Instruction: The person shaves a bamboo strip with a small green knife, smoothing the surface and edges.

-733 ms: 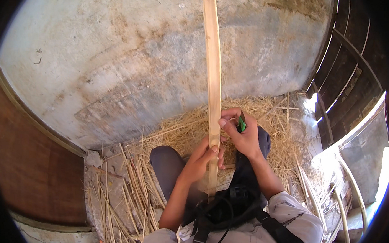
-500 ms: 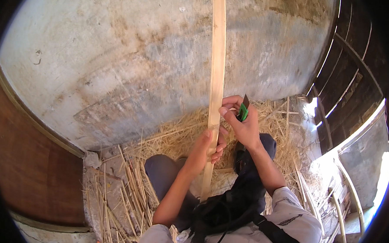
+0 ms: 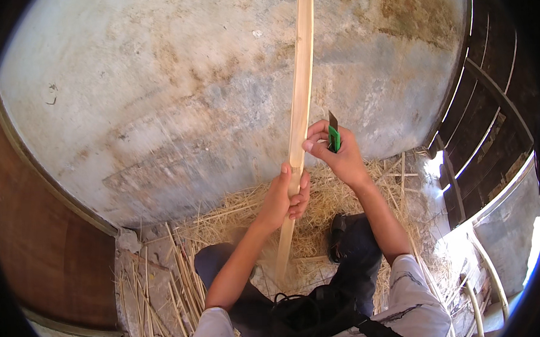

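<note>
A long, pale bamboo strip stands nearly upright before me, running past the top of the view, its lower end between my knees. My left hand is closed around its lower part, thumb on the face and fingers round the right edge. A little higher, my right hand holds a green utility knife in its palm, the dark blade pointing up and away from the strip. The thumb and forefinger of that hand reach the strip's right edge; whether they pinch it I cannot tell.
Behind the strip rises a stained concrete wall. Straw-like shavings cover the floor around my feet. Thin sticks lie at the left, near a brown wooden panel. Dark slatted boards stand at the right, with bent poles below.
Both hands have moved slightly up and away from me with the bamboo strip. The knife has turned to point more to the left. My knees have spread a little.
</note>
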Demonstrator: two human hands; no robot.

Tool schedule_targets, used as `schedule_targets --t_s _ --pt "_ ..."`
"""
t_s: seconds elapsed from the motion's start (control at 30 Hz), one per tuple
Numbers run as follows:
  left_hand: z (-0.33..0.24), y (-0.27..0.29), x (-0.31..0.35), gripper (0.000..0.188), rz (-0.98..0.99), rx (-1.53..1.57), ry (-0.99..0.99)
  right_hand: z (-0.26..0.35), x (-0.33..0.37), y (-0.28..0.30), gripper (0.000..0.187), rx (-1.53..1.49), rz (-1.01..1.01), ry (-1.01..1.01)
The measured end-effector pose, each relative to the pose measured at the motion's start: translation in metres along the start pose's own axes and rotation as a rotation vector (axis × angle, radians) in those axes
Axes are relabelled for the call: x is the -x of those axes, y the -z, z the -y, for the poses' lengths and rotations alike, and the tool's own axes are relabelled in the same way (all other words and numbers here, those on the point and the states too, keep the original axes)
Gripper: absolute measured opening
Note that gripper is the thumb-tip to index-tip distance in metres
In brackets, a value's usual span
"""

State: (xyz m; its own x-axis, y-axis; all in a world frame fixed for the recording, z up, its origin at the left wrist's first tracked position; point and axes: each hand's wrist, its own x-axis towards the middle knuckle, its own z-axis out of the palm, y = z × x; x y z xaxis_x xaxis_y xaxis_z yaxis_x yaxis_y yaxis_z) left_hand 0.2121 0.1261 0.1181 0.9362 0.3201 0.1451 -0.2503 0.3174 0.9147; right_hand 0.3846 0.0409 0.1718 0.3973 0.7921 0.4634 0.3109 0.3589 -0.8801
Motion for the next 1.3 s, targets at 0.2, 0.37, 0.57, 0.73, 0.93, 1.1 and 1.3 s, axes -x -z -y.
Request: schedule_targets --t_s 0.2,0.37,0.57,0.73,0.93,1.1,1.3 --pt "0.011 0.008 0.004 0.056 -0.126 -0.23 -0.143 -0.014 0.005 -0.014 0.016 0.079 -0.032 0.002" --pt "0.025 0.018 0.019 0.044 -0.177 -0.253 -0.121 -0.028 0.012 -0.009 0.018 0.165 0.008 0.21" --pt "0.034 0.026 0.018 0.039 -0.242 -0.209 -0.109 -0.04 0.029 0.005 0.029 0.611 0.099 0.411" --pt "0.034 0.024 0.022 0.037 -0.298 -0.163 -0.088 -0.044 0.033 0.004 0.029 0.768 0.105 0.49" --pt "0.033 0.026 0.027 0.038 -0.289 -0.248 -0.076 -0.047 0.032 0.006 0.029 0.785 0.094 0.518" --pt "0.032 0.023 0.028 0.038 -0.294 -0.259 -0.066 -0.042 0.036 0.006 0.029 0.897 0.054 0.551" --pt "0.028 0.019 0.03 0.037 -0.293 -0.297 -0.063 -0.041 0.038 0.004 0.027 0.929 -0.007 0.559"
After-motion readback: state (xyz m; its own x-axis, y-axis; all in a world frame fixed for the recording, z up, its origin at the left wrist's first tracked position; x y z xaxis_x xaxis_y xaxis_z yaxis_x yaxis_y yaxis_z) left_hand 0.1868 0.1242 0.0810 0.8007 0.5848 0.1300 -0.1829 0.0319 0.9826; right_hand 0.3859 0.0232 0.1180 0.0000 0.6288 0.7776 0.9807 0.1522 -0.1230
